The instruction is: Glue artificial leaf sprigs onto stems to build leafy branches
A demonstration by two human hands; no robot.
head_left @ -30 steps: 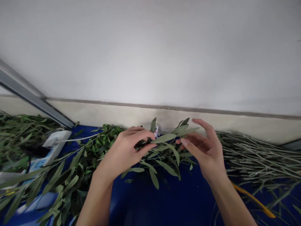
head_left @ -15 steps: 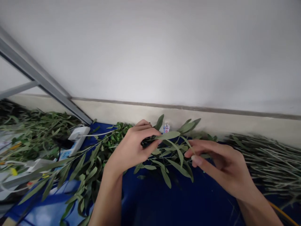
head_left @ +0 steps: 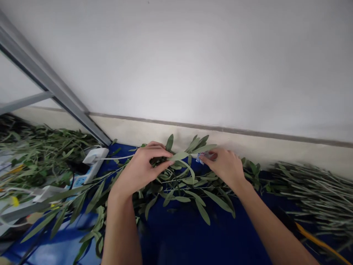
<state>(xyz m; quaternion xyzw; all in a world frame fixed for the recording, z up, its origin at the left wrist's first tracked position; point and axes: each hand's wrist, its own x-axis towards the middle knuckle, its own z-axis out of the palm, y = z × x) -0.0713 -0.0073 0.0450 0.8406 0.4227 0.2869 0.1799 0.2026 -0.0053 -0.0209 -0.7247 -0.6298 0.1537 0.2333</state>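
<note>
Packet (head_left: 199, 158) partly behind the right hand (head_left: 227, 168)

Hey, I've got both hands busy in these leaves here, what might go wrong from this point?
The left hand pinches a leafy sprig by a small spot, so it might twist or slip. Its leaves reach close to the printed packet at the right hand, so they could snag there. The white cord runs toward the left hand among foliage, so a sideways pull might catch it.
</note>
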